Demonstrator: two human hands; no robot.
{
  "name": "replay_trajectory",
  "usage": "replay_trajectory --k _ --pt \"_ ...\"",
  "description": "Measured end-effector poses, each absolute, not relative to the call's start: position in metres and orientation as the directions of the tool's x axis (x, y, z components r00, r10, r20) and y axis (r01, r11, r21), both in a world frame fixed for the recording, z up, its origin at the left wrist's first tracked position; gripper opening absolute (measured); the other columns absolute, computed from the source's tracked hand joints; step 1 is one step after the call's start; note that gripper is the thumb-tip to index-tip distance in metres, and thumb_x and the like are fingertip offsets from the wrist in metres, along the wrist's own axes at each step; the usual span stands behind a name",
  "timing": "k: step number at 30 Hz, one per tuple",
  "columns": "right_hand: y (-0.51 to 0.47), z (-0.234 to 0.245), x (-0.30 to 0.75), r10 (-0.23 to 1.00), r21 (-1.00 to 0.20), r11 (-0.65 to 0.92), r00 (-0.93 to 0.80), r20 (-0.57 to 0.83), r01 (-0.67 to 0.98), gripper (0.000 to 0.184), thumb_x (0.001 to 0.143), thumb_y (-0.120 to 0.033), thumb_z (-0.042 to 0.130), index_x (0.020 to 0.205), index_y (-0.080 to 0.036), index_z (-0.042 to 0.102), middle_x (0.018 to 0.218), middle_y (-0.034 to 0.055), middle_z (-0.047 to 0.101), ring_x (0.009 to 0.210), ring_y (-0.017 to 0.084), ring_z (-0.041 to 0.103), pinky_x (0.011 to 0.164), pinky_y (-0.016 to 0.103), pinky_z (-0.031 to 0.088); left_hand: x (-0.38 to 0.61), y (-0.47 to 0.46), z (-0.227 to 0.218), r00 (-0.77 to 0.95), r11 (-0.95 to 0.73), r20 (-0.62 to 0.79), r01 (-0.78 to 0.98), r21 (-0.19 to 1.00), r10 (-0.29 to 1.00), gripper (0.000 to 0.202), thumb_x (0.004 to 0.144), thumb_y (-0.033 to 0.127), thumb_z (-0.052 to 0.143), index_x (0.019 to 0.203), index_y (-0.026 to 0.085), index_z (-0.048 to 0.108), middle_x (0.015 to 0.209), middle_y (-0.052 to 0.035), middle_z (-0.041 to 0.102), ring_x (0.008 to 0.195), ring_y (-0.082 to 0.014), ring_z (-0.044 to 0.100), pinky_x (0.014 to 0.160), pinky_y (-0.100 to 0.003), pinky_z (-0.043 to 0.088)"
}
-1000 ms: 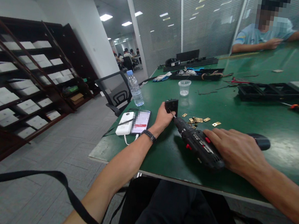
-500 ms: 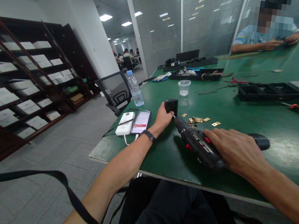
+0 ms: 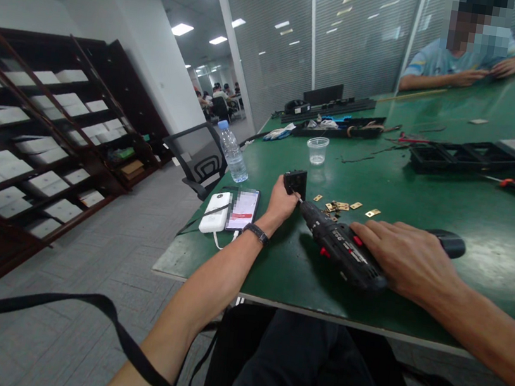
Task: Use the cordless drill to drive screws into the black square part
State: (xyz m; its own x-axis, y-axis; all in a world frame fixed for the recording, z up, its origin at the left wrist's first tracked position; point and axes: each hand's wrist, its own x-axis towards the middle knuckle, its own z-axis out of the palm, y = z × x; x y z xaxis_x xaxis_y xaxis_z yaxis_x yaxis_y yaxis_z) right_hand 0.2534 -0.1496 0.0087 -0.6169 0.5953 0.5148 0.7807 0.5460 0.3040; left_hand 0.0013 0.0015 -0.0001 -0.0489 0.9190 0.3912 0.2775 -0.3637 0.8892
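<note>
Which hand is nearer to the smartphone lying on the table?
Left. The left hand is just to the right of the smartphone, holding a small black part; the right hand is farther right, gripping the power drill.

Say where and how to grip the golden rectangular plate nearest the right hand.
Pinch the golden rectangular plate by its long edges, probably best from above on the far side: it lies flat, apart from the other plates, while the black drill and right hand occupy its near side.

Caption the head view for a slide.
Right hand aims a drill at the black part in the left hand.
</note>
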Motion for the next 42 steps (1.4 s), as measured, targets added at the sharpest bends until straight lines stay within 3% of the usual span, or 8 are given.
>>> replay_trajectory --k 18,27,33,42 --pt "-0.1494 0.0095 0.2535 0.583 0.314 0.548 -0.623 0.521 0.775 0.028 0.089 -0.01 0.051 0.115 -0.018 0.06 0.089 0.005 0.069 0.073 0.024 0.066 0.069 0.037 0.04 0.0017 -0.0004 0.0008 -0.052 -0.349 0.374 0.258 0.901 0.926 0.037 0.074 0.004 0.069 0.108 0.017 0.064 0.11 -0.007 0.073 0.104 -0.0225 0.067 0.099 -0.036 0.053" --pt "-0.1492 0.0095 0.2534 0.58 0.314 0.55 -0.624 0.524 0.774 0.028 0.09 -0.008 0.052 0.114 -0.018 0.061 0.09 0.0057 0.07 0.073 0.024 0.065 0.068 0.036 0.038 0.0019 0.0008 0.0001 -0.057 -0.354 0.38 0.257 0.899 0.923 0.042 0.068 -0.003 0.063 0.105 0.017 0.064 0.106 -0.0066 0.072 0.101 -0.023 0.065 0.098 -0.036 0.052" --pt "-0.1488 0.009 0.2535 0.572 0.318 0.549 -0.625 0.531 0.773 0.029 0.089 -0.009 0.052 0.116 -0.017 0.061 0.089 0.0054 0.07 0.073 0.024 0.065 0.068 0.036 0.038 0.0019 -0.0007 0.0008 -0.054 -0.374 0.401 0.267 0.888 0.915 0.042 0.071 -0.006 0.061 0.105 0.017 0.063 0.108 -0.0071 0.072 0.104 -0.0226 0.066 0.1 -0.035 0.052" --pt "-0.1498 0.0107 0.2531 0.56 0.318 0.555 -0.627 0.541 0.769 0.028 0.089 -0.008 0.052 0.113 -0.017 0.061 0.086 0.0044 0.067 0.071 0.023 0.064 0.068 0.036 0.037 0.001 0.0013 -0.0015 -0.039 -0.389 0.412 0.257 0.885 0.911 0.034 0.078 0.003 0.068 0.109 0.016 0.064 0.113 -0.0097 0.073 0.106 -0.0249 0.067 0.102 -0.039 0.053"
